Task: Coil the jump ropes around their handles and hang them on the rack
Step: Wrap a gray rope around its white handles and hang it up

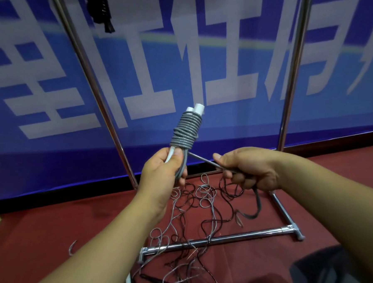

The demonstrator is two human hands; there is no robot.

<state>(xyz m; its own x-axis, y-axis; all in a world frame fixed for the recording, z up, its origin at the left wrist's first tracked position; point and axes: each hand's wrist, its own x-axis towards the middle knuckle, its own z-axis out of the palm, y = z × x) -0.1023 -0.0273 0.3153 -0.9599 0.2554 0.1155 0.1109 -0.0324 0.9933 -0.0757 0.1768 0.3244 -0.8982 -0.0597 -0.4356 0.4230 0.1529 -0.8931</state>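
My left hand grips the lower ends of two white handles held side by side, with grey rope coiled tightly around them. A taut stretch of that grey rope runs from the coil down to my right hand, which grips it; the loose end hangs below the fist. The metal rack stands in front of me, its two uprights rising left and right. A coiled black rope hangs from the rack at the top left.
A tangle of grey and black jump ropes lies on the red floor across the rack's base bar. Black and white handles lie near the bottom edge. A blue banner with large white characters stands behind the rack.
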